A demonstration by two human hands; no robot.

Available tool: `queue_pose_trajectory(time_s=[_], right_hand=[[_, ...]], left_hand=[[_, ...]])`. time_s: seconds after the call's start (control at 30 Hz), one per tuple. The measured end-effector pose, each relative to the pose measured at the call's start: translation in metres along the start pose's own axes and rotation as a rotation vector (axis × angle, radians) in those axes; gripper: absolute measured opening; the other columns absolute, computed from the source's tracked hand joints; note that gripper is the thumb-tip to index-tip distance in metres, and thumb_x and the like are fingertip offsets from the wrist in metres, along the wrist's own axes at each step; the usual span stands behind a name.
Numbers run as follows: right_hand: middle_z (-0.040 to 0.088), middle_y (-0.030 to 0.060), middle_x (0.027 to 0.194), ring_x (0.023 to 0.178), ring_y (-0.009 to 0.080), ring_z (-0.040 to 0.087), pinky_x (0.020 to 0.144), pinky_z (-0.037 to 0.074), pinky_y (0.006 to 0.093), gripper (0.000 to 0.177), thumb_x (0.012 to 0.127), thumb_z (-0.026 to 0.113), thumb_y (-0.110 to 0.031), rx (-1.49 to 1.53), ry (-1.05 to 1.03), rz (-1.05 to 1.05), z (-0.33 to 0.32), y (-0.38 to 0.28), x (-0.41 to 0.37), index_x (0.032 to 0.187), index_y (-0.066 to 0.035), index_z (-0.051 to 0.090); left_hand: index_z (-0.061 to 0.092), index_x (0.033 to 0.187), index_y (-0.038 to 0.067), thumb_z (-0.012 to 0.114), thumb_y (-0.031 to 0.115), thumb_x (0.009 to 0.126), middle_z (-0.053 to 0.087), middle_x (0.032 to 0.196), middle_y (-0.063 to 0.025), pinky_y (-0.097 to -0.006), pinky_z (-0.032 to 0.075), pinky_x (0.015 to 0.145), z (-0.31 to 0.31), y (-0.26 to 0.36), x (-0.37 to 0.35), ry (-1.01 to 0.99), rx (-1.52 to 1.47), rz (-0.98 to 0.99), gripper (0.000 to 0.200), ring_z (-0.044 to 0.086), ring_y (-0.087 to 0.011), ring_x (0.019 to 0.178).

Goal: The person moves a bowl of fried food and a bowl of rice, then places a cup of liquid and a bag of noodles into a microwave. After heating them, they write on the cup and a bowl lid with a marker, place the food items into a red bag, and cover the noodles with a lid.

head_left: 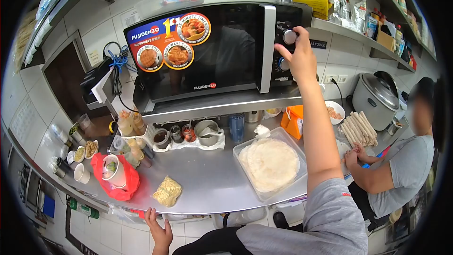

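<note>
My right hand (303, 59) is raised to the control panel of a black microwave oven (226, 47). Its index finger is at the edge of the upper silver knob (289, 37); the thumb is spread apart, above the lower knob (283, 63). My left hand (159, 230) hangs low by the counter's front edge, fingers apart, holding nothing. Nearest to it on the counter lies a clear bag of yellowish noodle-like food (167, 191). Through the dark microwave door I cannot make out the inside.
A plastic tub with pale round wrappers (269, 164) stands on the steel counter (203, 170), right of a red bag (101, 172) holding a cup. At right, a co-worker's hands (356, 155) are near stacked pale rolls (358, 128) and a rice cooker (375, 99).
</note>
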State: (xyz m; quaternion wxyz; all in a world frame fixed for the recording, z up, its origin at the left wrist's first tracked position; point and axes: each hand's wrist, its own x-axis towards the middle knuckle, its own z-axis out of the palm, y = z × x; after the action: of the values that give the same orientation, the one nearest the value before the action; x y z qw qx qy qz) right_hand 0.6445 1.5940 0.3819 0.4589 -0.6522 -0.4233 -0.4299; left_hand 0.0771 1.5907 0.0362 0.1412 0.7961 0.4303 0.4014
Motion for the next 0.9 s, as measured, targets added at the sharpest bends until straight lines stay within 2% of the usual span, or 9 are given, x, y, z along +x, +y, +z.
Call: queue_pose_trajectory(time_s=[0.1, 0.13, 0.17, 0.27, 0.53, 0.7, 0.77, 0.83, 0.9], right_hand=[[0.062, 0.0171, 0.116, 0.1, 0.0391, 0.062, 0.078, 0.053, 0.0464, 0.076, 0.076, 0.078, -0.046, 0.062, -0.022, 0.195, 0.0, -0.002, -0.044, 0.129, -0.007, 0.04], [0.061, 0.0178, 0.113, 0.098, 0.0368, 0.062, 0.079, 0.052, 0.0451, 0.076, 0.077, 0.078, -0.044, 0.055, 0.061, 0.078, 0.018, 0.01, -0.061, 0.13, -0.005, 0.039], [0.061, 0.0174, 0.106, 0.096, 0.0351, 0.063, 0.078, 0.052, 0.0433, 0.068, 0.081, 0.076, -0.038, -0.007, 0.096, 0.01, 0.025, 0.007, -0.073, 0.128, -0.004, 0.042], [0.063, 0.0183, 0.099, 0.092, 0.0361, 0.065, 0.075, 0.052, 0.0414, 0.048, 0.086, 0.072, -0.024, 0.193, 0.027, 0.228, 0.033, 0.007, -0.073, 0.12, -0.001, 0.048], [0.067, 0.0217, 0.092, 0.08, 0.0388, 0.067, 0.071, 0.053, 0.0439, 0.047, 0.084, 0.073, -0.03, 0.197, 0.125, 0.196, 0.044, 0.014, -0.07, 0.111, -0.001, 0.048], [0.069, 0.022, 0.092, 0.084, 0.0396, 0.068, 0.075, 0.053, 0.0462, 0.047, 0.085, 0.073, -0.035, 0.102, 0.07, 0.283, 0.038, 0.009, -0.068, 0.112, -0.004, 0.049], [0.07, 0.0189, 0.095, 0.092, 0.0335, 0.069, 0.083, 0.052, 0.0429, 0.044, 0.088, 0.069, -0.034, 0.035, 0.054, 0.281, 0.038, 0.011, -0.069, 0.113, -0.003, 0.05], [0.07, 0.0134, 0.096, 0.091, 0.0235, 0.069, 0.084, 0.051, 0.0343, 0.046, 0.091, 0.067, -0.035, 0.358, 0.087, 0.198, 0.053, 0.03, -0.074, 0.117, -0.003, 0.047], [0.062, 0.0047, 0.08, 0.074, 0.0185, 0.061, 0.073, 0.049, 0.0314, 0.053, 0.089, 0.072, -0.034, 0.132, 0.059, 0.18, 0.055, 0.04, -0.078, 0.122, -0.003, 0.045]], left_hand=[[0.033, 0.142, 0.0, 0.057, -0.006, 0.08, 0.031, 0.144, -0.0269, -0.042, 0.044, 0.096, -0.011, 0.001, -0.005, 0.014, -0.008, -0.046, 0.067, 0.045, -0.0384, 0.118], [0.033, 0.142, 0.0, 0.057, -0.007, 0.079, 0.031, 0.144, -0.0268, -0.0419, 0.044, 0.095, -0.013, 0.001, -0.006, 0.029, -0.001, -0.049, 0.067, 0.045, -0.0385, 0.119], [0.033, 0.142, 0.0, 0.057, -0.007, 0.079, 0.031, 0.144, -0.0267, -0.0418, 0.045, 0.095, -0.015, 0.003, -0.006, 0.05, 0.009, -0.054, 0.068, 0.044, -0.0386, 0.12], [0.033, 0.142, 0.0, 0.057, -0.008, 0.078, 0.031, 0.144, -0.0257, -0.0417, 0.046, 0.093, -0.02, -0.001, -0.014, 0.033, 0.021, -0.048, 0.069, 0.044, -0.0381, 0.121], [0.034, 0.142, 0.001, 0.058, -0.006, 0.079, 0.03, 0.144, -0.0255, -0.0412, 0.048, 0.092, -0.023, -0.001, -0.028, 0.046, 0.019, -0.095, 0.068, 0.045, -0.0395, 0.121], [0.04, 0.138, 0.0, 0.06, -0.004, 0.079, 0.032, 0.143, -0.027, -0.041, 0.049, 0.091, -0.017, -0.009, -0.033, 0.033, 0.059, -0.105, 0.063, 0.047, -0.0407, 0.119], [0.042, 0.138, 0.001, 0.062, -0.003, 0.079, 0.033, 0.142, -0.027, -0.0409, 0.05, 0.092, -0.017, -0.007, -0.033, 0.04, 0.075, -0.118, 0.062, 0.046, -0.0416, 0.12], [0.043, 0.138, 0.003, 0.065, -0.001, 0.079, 0.035, 0.142, -0.0255, -0.0411, 0.05, 0.092, -0.018, -0.012, -0.037, 0.012, 0.118, -0.149, 0.063, 0.049, -0.0409, 0.118], [0.044, 0.138, 0.006, 0.068, 0.003, 0.079, 0.037, 0.141, -0.0221, -0.0422, 0.051, 0.091, -0.019, -0.023, -0.048, -0.006, 0.099, -0.246, 0.063, 0.055, -0.0399, 0.111]])
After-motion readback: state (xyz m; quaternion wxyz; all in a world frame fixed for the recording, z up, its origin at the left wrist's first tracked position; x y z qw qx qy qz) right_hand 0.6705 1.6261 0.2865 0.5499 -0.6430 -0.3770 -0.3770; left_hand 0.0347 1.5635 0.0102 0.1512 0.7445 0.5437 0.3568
